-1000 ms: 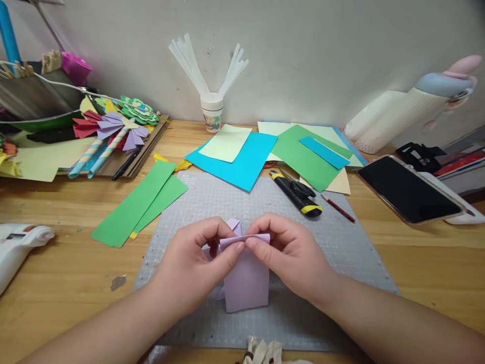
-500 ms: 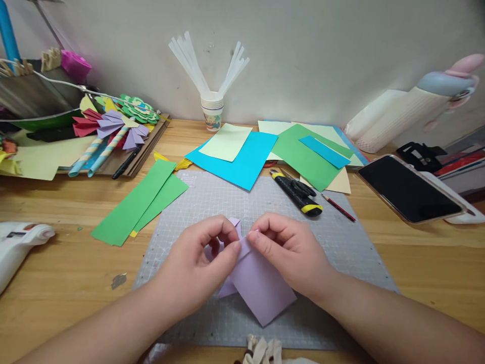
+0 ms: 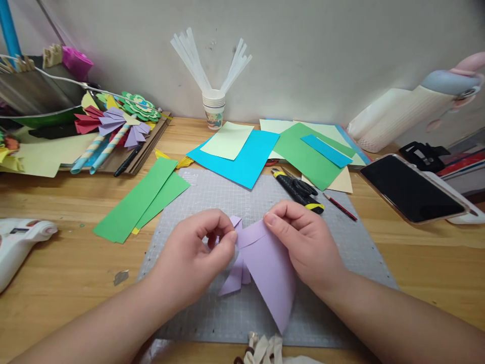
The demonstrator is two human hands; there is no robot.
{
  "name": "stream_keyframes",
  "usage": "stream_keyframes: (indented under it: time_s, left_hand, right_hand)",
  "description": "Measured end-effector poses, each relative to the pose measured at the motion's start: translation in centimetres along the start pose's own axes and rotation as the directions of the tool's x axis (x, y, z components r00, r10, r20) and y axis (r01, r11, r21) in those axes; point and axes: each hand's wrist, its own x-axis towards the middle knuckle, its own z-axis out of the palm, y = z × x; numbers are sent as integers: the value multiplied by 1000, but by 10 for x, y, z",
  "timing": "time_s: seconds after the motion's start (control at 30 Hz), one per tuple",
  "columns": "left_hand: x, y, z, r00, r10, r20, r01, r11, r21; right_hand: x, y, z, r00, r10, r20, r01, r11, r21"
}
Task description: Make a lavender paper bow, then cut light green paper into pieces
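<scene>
A sheet of light purple paper (image 3: 271, 275) is held up over the grey cutting mat (image 3: 333, 313), with a crease running across near its top edge. My right hand (image 3: 306, 247) pinches its upper right corner between thumb and fingers. At the upper left corner, my left hand (image 3: 204, 253) has thumb and fingertips closed on the paper. Partly hidden behind my left hand, folded purple paper pieces (image 3: 233, 283) lie on the mat. The lower end of the sheet hangs down in a curve toward me.
Green paper strips (image 3: 134, 202) lie left of the mat. Behind it are blue paper (image 3: 250, 164), a utility knife (image 3: 297, 189) and a red pencil (image 3: 341, 206). A phone (image 3: 413, 187) lies right, a paper cup (image 3: 214, 108) with white sticks at the wall, a white glue gun (image 3: 22, 247) left.
My right hand has moved right and slightly up, away from my left hand, with the sheet's corner. The top edge is now stretched between both hands, and the sheet has turned and bent.
</scene>
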Motion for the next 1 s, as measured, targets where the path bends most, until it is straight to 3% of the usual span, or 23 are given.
stream_keyframes:
  time_s: [0.23, 0.37, 0.47, 0.7, 0.83, 1.0]
  left_hand:
    - [-2, -4, -3, 985, -76, -157, 51, 986, -157]
    - [-1, -3, 0, 998, -53, -27, 44, 964, -263]
    - [-1, -1, 3, 997, -46, 58, 56, 982, -179]
    - [-4, 0, 3, 992, 76, 96, -75, 997, -16]
    - [-4, -1, 0, 994, 83, 73, -77, 993, -87]
    - [0, -5, -8, 999, 17, -48, -33, 937, -348]
  right_hand:
    - [2, 5, -1, 994, 26, -108, -12, 992, 124]
    - [-1, 3, 2, 999, 44, -24, -40, 990, 133]
    - [-4, 2, 6, 998, -8, 64, 3, 997, 77]
    - [-6, 4, 6, 958, -108, 264, 158, 972, -177]
    - [-3, 4, 2, 967, -139, 213, 168, 978, -121]
    - [8, 10, -5, 999, -32, 37, 25, 983, 181]
